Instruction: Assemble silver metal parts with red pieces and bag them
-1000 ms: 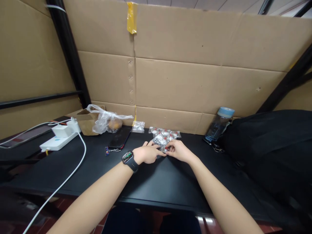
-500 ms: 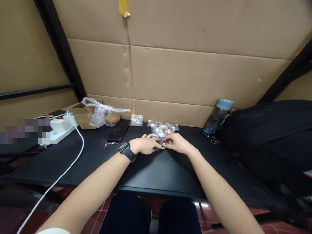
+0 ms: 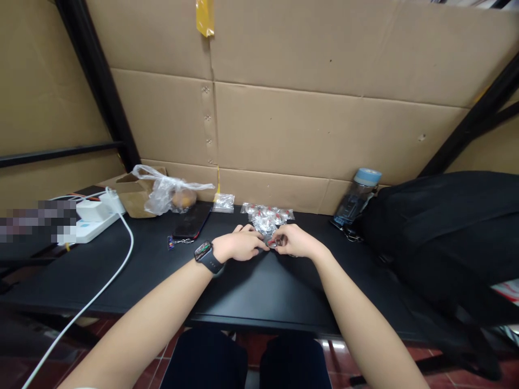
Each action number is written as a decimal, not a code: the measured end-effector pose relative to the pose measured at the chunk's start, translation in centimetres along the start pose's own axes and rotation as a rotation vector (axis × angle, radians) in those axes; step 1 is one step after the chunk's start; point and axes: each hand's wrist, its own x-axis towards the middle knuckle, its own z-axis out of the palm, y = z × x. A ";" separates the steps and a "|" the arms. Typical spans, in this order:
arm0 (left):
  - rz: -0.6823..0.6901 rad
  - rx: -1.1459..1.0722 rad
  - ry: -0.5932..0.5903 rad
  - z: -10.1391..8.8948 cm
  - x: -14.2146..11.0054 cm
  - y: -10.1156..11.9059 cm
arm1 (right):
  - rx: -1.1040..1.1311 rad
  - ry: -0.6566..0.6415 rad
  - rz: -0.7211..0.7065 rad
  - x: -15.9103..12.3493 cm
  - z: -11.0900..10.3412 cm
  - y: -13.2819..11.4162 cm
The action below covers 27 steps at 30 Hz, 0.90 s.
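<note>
Several small shiny clear packets point(image 3: 266, 212) with red bits inside lie together on the black table. In front of them, my right hand point(image 3: 299, 241) pinches one small clear packet point(image 3: 273, 243) with a red part between thumb and fingertips. My left hand point(image 3: 245, 245), a dark smartwatch point(image 3: 208, 256) on its wrist, rests on the table just to the left. Its fingers are stretched forward and apart, with the fingertips beside that packet. What is inside the packets is too small to make out.
Left of the hands lie a dark phone point(image 3: 192, 222) with a charm, a tied plastic bag point(image 3: 164, 195), a cardboard box point(image 3: 135, 197) and a white power strip point(image 3: 95, 227). One flat clear packet point(image 3: 224, 202) lies behind. A blue-lidded bottle point(image 3: 357, 197) and black backpack point(image 3: 438, 232) stand at right.
My left fingertips have drawn back slightly from the small packet. My right hand keeps its pinch, and the packet looks tilted differently. The camera view has shifted a little.
</note>
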 end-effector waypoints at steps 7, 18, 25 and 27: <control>-0.032 -0.047 -0.094 -0.3 -0.1 -0.2 | -0.054 0.009 0.051 -0.2 -0.4 0.1; -0.049 -0.013 -0.127 -0.4 -0.4 -0.1 | 0.036 -0.042 0.050 -0.6 -1.0 0.6; -0.044 -0.036 -0.095 -0.1 -0.2 -0.4 | 0.077 -0.045 0.012 -0.2 -0.4 -0.2; -0.043 -0.048 -0.085 0.0 -0.2 -0.4 | 0.084 -0.070 0.016 -0.3 -0.6 -0.1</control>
